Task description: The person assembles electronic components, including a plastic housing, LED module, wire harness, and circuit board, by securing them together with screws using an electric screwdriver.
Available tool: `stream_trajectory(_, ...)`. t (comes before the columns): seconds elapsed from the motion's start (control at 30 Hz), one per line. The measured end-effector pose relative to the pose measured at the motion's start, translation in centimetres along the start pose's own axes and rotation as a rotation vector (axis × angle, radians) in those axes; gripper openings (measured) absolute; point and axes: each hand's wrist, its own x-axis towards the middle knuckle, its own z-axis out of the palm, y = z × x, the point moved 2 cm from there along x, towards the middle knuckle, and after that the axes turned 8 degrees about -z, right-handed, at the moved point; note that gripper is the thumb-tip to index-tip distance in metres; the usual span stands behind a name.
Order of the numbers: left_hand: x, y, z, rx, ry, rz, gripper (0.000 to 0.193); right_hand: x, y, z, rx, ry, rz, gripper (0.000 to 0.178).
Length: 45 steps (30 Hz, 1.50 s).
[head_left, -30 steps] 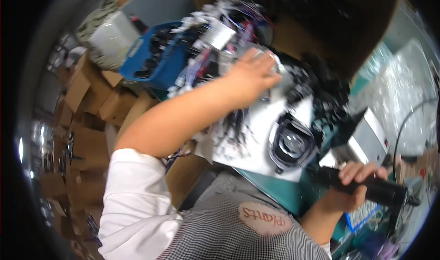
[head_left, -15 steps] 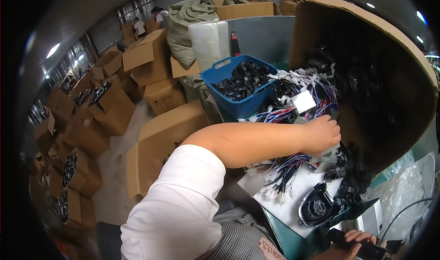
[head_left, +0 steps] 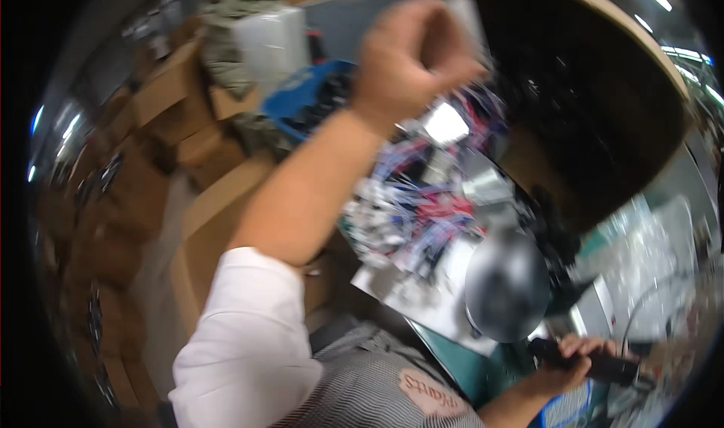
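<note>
My left hand (head_left: 411, 62) is raised above the bench and smeared by motion. Its thumb and fingers are curled round toward a pale grey, flat-sided piece (head_left: 469, 24), which appears pinched at the fingertips. Below it lie bundles of coloured wires (head_left: 430, 209) with white connectors, and silvery box-shaped modules (head_left: 445, 123). At the lower right, my right hand (head_left: 581, 352) is closed round a black, stick-shaped handheld tool (head_left: 612, 369). A dark round shape (head_left: 507, 285), too blurred to make out, sits over the white sheet (head_left: 456, 319).
A blue basket (head_left: 283, 107) of black parts stands behind my left forearm. A large cardboard box (head_left: 611, 21) opens toward the bench at right, beside clear plastic bags (head_left: 641, 254). More cartons (head_left: 124, 224) fill the floor at left.
My left hand has risen up and leftward from the wire bundles, with the pale piece at its fingers. The whole view has shifted and blurred. My right hand keeps the black tool.
</note>
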Motion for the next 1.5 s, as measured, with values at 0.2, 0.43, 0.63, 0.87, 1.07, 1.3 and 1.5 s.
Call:
stream_trajectory(0.2, -3.5, -2.9, -0.3, -0.915, -0.363, -0.587, 0.085, 1.4, -2.3, 0.3, -0.029, -0.094, -0.117, 0.065)
stream_trajectory(0.43, -13.8, 2.4, 2.7, -1.356, -0.845, -0.925, 0.103, 2.5, -4.9, -1.5, -0.191, -0.014, -0.253, 0.063)
stream_trajectory(0.63, -18.3, 7.6, 4.3, -0.829, -1.191, -0.763, 0.104, 1.8, -4.5, -1.9, -0.333, -0.03, -0.198, 0.063)
stream_trajectory(0.87, -19.5, 8.2, 4.0, -0.795, -1.243, -0.724, 0.102, 1.5, -3.6, -2.1, -0.405, -0.001, -0.168, 0.062)
stream_trajectory(1.07, -20.0, 8.1, 4.0, -0.785, -1.227, -0.684, 0.098, 1.6, -2.8, -1.7, -0.334, 0.02, -0.083, 0.06)
stream_trajectory(1.3, -19.9, 10.8, 5.5, -0.427, -1.13, -0.244, 0.071, 1.4, -2.1, -0.6, -0.181, -0.064, 0.055, 0.06)
stream_trajectory(1.5, -21.8, 11.8, 8.0, -0.226, -1.071, -0.099, 0.066, 2.1, -0.7, 1.5, -0.034, -0.204, -0.019, 0.065)
